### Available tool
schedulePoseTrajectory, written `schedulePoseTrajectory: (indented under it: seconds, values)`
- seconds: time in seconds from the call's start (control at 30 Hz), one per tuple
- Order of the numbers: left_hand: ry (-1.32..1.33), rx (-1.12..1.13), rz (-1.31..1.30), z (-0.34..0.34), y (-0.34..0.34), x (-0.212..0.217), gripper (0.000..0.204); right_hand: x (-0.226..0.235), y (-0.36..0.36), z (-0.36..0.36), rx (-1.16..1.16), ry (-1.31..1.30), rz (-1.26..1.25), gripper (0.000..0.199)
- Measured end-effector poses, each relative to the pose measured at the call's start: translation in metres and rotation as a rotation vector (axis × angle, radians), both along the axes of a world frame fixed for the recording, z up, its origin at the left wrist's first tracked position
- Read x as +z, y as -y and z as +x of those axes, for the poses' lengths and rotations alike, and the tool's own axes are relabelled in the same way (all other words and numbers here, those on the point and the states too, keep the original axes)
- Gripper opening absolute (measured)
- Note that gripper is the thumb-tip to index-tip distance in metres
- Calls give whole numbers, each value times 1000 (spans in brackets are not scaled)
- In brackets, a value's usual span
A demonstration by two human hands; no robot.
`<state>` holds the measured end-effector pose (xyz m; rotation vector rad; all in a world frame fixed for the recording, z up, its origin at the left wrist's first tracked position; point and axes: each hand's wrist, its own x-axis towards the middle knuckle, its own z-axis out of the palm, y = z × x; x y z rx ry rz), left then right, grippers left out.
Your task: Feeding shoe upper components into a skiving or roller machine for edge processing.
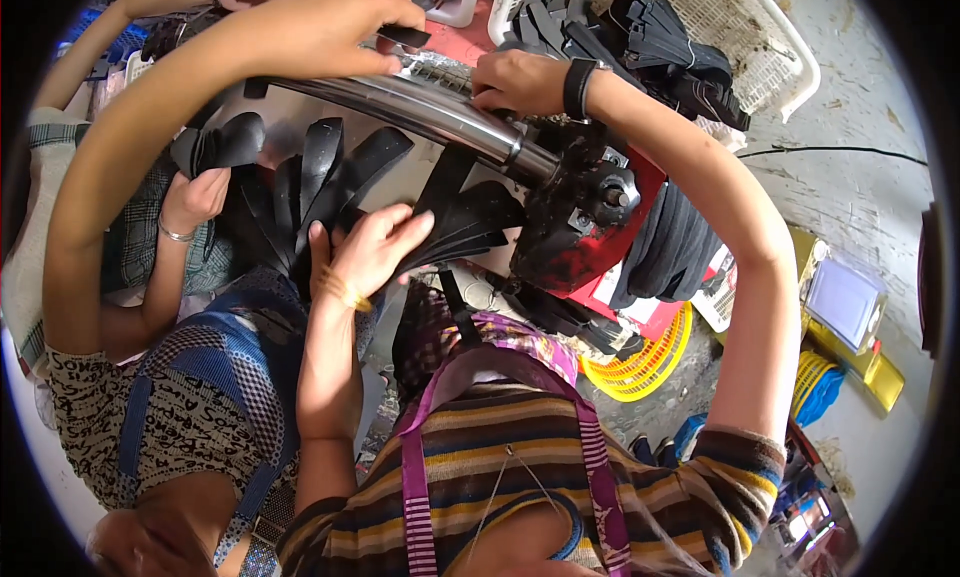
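My left hand [372, 249], with a yellow band at the wrist, has its fingers closed at the lower edge of a fanned bundle of black strips [475, 217]. My right hand [520, 82], wearing a black wristband, is bent over the far side of a shiny metal roller [440, 112]. Its fingers are curled together near a dark bit at the roller; what they hold is hidden. The roller runs into a grimy black and red machine head [600, 197]. More black strips [325, 172] fan out left of my left hand.
A co-worker's hand [365, 27] reaches across the roller with a dark piece. Another hand [195, 199] holds black strips at left. A white basket [775, 37] of black strips stands far right. A yellow basket [640, 377] sits below the machine.
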<state>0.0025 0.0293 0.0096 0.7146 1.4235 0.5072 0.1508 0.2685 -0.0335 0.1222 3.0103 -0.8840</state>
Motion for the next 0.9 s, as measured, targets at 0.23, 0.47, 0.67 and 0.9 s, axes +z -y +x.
schedulePoseTrajectory:
  seconds: [0.23,0.47,0.67,0.9]
  values:
    - [-497,-92,158,2,53,-2,32,36,-38,-1,-312,168,-379,10]
    - [-104,190,-62,-1,29,-6,37,32,-53,20,-364,18,406,21]
    - [-63,16,61,1,25,-10,40,12,11,12,-103,108,-117,21]
    - [474,530,108,-2,55,-4,41,40,-32,13,-443,201,-464,17]
